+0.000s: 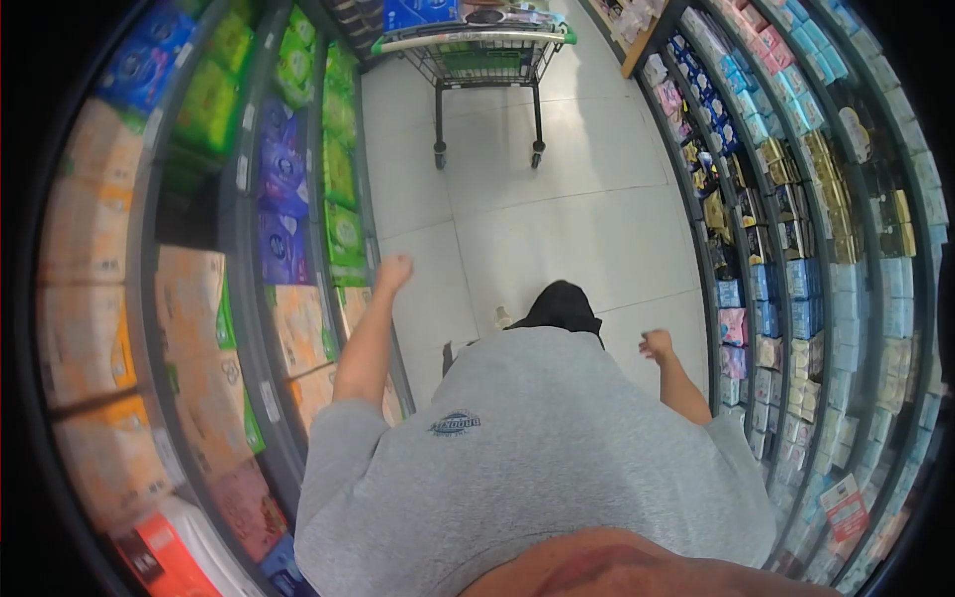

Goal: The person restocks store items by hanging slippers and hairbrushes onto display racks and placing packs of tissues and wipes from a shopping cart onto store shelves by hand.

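Note:
My left hand hangs out in front beside the left shelves, its fingers curled into a loose fist with nothing visible in it. Nearest to it are green packs and orange-and-white packs on those shelves. Lower and to the right is my right hand, fingers loosely bent and a little apart, holding nothing. It is near the right shelves, apart from the small packs there. A shopping cart stands ahead in the aisle, its handle out of reach of both hands.
Shelves with purple packs line the left side. On the right, shelves hold small blue packs and a red-and-white sign. A blue package sits in the cart. Pale tiled floor runs between the shelves.

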Demonstrator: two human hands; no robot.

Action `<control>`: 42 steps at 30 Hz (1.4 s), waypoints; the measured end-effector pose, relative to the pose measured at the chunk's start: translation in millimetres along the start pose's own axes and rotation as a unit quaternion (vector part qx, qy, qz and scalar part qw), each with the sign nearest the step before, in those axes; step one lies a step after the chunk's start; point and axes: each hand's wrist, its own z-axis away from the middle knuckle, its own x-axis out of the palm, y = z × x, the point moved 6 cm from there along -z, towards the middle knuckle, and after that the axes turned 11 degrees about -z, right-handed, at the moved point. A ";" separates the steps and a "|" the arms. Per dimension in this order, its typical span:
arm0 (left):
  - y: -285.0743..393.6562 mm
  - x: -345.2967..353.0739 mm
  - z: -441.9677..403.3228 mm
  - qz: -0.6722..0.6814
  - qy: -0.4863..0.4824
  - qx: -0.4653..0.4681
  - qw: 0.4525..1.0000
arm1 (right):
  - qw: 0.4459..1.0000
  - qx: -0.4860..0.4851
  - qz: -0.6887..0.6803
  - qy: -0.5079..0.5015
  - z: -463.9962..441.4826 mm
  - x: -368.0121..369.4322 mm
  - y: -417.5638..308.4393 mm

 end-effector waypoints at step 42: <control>483.6 -205.7 -491.2 0.618 0.082 -0.163 0.765 | 0.569 -0.792 0.217 0.039 -86.6 263.9 -909.9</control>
